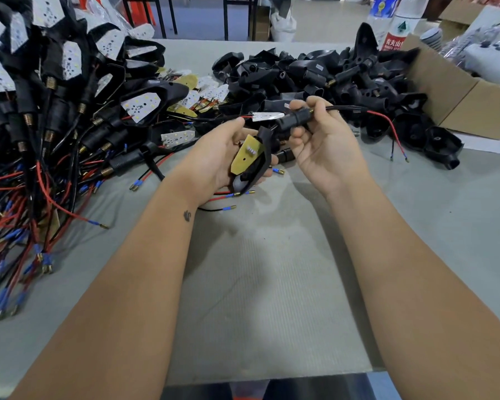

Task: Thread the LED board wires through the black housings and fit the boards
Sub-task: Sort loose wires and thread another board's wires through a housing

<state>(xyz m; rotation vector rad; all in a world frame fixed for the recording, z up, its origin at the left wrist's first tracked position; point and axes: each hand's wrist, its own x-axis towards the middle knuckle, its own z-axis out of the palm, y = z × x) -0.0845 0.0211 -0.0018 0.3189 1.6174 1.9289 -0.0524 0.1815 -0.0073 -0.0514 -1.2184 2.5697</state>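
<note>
Here the right hand (321,140) curls its fingers round a black housing (293,120) by its ribbed stem, thumb on top. A black and a red wire (387,122) trail out of the stem to the right, and a white LED board (267,116) sticks out of its left end. The left hand (220,157), palm up, holds a second housing (257,166) with a yellow-backed board (247,155) lying in it. Assembled units (55,96) pile up at left, empty housings (329,79) behind on the grey table (257,269).

Left pile of finished units (41,111) cut off
</note>
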